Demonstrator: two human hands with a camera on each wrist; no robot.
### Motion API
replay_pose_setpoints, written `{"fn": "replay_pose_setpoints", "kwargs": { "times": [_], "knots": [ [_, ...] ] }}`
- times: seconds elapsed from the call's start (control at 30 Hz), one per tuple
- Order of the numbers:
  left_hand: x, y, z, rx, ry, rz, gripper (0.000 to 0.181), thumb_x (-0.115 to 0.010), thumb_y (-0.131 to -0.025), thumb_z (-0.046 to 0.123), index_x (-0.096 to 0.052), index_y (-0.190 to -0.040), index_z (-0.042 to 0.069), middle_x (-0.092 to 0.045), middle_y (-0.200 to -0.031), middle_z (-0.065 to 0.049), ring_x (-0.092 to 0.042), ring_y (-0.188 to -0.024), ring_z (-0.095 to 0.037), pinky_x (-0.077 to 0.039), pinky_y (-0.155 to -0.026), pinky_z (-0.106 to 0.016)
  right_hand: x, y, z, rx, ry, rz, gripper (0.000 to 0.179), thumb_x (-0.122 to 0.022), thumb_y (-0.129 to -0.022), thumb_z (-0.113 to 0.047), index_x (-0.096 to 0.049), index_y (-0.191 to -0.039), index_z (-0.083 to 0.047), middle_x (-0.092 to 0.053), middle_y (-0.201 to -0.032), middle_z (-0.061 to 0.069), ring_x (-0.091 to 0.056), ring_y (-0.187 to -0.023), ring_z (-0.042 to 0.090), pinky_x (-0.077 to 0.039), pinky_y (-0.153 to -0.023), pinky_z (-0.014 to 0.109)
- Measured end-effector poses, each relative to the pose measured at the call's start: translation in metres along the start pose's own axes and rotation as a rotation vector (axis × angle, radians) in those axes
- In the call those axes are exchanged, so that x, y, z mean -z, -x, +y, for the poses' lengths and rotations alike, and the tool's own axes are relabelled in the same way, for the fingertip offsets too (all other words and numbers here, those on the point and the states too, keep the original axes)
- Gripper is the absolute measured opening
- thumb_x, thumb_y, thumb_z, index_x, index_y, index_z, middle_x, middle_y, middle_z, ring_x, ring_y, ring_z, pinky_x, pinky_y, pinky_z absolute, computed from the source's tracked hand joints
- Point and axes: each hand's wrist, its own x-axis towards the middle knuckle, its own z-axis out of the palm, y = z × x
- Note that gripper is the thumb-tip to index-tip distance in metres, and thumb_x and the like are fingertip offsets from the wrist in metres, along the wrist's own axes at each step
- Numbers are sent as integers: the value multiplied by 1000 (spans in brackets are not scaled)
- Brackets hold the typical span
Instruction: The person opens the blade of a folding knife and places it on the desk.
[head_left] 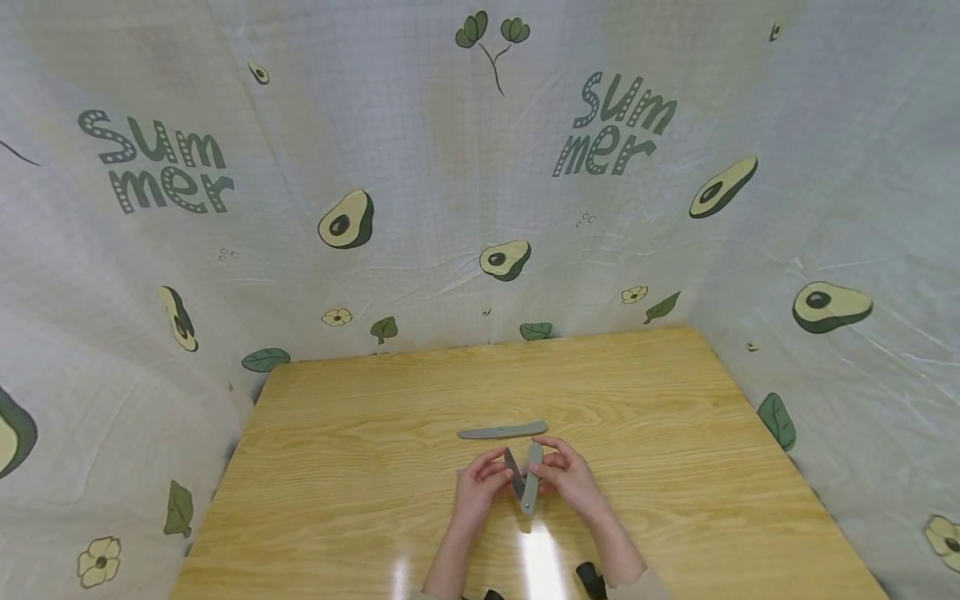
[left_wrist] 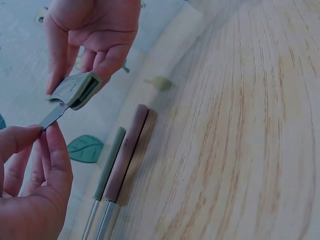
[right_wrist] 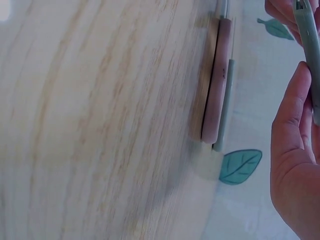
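Both hands hold a folding knife with a pale green handle (head_left: 532, 487), its blade partly swung out so that blade and handle form a narrow V. My left hand (head_left: 477, 487) pinches the grey blade (left_wrist: 52, 117) between thumb and fingertips. The handle is held by my right hand (head_left: 570, 477), thumb on its near face. Beyond the hands lies an opened green-handled knife (head_left: 504, 430), blade toward the left. A pink-handled knife (left_wrist: 126, 152) rests beside it in both wrist views; in the head view the hands mostly hide it.
The wooden table (head_left: 337, 433) is bordered at the back and sides by a white cloth (head_left: 420, 150) printed with avocados and leaves. Black objects (head_left: 591, 579) show by the wrists at the near edge. Light glares off the wood in front of the hands.
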Motion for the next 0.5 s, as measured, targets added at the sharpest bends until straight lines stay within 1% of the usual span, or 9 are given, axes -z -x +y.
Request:
{"fn": "replay_pose_setpoints", "kwargs": {
  "times": [0.17,0.3,0.5],
  "knots": [
    [0,0,0,-5,12,13,45,-65,-88,-4,-52,-130,-12,-68,-92,-6,-67,-81,-14,-61,-80,-30,0,0,1,-5,-8,31,52,-65,-93,-8,-44,-140,2,-66,-94,12,-66,-81,22,-60,-76,45],
    [0,0,0,-13,18,32,44,-63,-87,-6,-50,-129,-13,-66,-91,-4,-65,-79,-12,-61,-78,-30,-1,-1,2,-15,-32,70,52,-66,-91,-5,-45,-138,1,-66,-93,10,-66,-80,22,-60,-77,49],
    [1,1,-1,-16,24,60,46,-65,-86,-6,-50,-128,-13,-65,-90,-4,-65,-78,-13,-61,-79,-35,0,-2,3,-25,-72,105,52,-65,-90,0,-44,-138,3,-65,-88,7,-66,-74,20,-61,-75,50]
  ]
}}
